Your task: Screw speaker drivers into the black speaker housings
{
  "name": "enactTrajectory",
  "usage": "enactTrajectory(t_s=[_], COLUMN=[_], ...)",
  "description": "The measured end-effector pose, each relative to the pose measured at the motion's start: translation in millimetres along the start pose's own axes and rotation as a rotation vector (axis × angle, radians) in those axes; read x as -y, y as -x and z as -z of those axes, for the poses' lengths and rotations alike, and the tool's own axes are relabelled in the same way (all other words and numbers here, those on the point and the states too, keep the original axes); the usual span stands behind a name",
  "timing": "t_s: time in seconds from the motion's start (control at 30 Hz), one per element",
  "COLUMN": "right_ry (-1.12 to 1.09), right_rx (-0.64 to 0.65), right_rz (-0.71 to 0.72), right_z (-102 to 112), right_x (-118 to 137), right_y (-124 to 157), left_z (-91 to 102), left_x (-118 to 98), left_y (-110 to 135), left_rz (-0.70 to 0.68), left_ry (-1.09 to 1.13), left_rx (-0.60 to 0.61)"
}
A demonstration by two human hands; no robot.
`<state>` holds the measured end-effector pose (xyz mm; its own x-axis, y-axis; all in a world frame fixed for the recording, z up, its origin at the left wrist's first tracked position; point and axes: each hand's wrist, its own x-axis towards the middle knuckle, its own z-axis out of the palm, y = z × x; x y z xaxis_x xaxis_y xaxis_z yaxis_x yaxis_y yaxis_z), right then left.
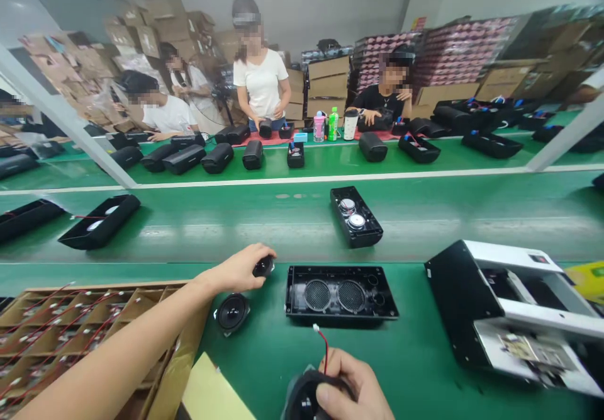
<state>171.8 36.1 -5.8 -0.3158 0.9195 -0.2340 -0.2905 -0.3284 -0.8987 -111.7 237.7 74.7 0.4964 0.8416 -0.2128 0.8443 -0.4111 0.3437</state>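
Note:
My left hand (pixel 240 270) reaches out over the green bench and is closed on a small round black speaker driver (pixel 263 266). A second, larger driver (pixel 232 312) lies on the bench just below that hand. At the bottom edge my right hand (pixel 352 390) grips another black speaker driver (pixel 304 398) with a red wire and white plug (pixel 323 342) sticking up from it. An empty black speaker housing (pixel 340 293) with two round grilles lies between the hands, a little further away.
A cardboard tray (pixel 61 325) of wired drivers sits at the left. A black-and-white machine (pixel 516 310) stands at the right. On the belt lie a housing fitted with two drivers (pixel 355 216) and another (pixel 100 221). Several people work at the far bench.

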Motion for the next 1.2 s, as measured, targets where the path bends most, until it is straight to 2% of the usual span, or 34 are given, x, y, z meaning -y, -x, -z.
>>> enactTrajectory(t_s=[0.1,0.2,0.33,0.37,0.4,0.47,0.57,0.67,0.73,0.77,0.83,0.93,1.03,1.2], right_ry=[0.154,0.325,0.457,0.49,0.524,0.59,0.649,0.635,0.607,0.599,0.61,0.65,0.632,0.677], right_rx=[0.009,0.025,0.076,0.096,0.117,0.168,0.26,0.277,0.266,0.272,0.289,0.304,0.328,0.225], right_rz=[-0.021,-0.043,-0.002,0.001,0.006,0.031,0.056,0.044,0.028,0.027,0.049,0.048,-0.035,-0.057], right_z=[-2,-1,4,5,6,6,6,7,8,8,9,11,15,17], right_x=[30,61,89,94,98,103,105,102,100,99,97,96,96,97], right_y=[13,26,41,44,47,51,55,58,60,61,62,63,66,72], left_z=[-15.2,-18.5,-4.2,-1.0,0.7,-2.1,-22.5,-55.9,-77.9,-86.8,-98.4,-100.9,-97.1,-100.3], left_x=[-16,-30,-73,-88,-102,-127,-148,-156,-164,-169,-181,-197,-201,-202], left_y=[21,37,79,94,111,141,167,171,169,168,167,168,170,172], left_rz=[-0.011,0.021,0.032,0.04,0.041,0.041,0.104,0.184,0.172,0.148,0.114,0.143,0.2,0.208], left_ry=[0.0,-0.003,0.064,0.165,0.274,0.372,0.458,0.771,1.039,1.122,1.151,1.081,1.063,1.071], left_rx=[0.091,0.073,-0.18,-0.26,-0.268,-0.125,0.158,0.312,0.382,0.401,0.364,0.254,0.224,0.164])
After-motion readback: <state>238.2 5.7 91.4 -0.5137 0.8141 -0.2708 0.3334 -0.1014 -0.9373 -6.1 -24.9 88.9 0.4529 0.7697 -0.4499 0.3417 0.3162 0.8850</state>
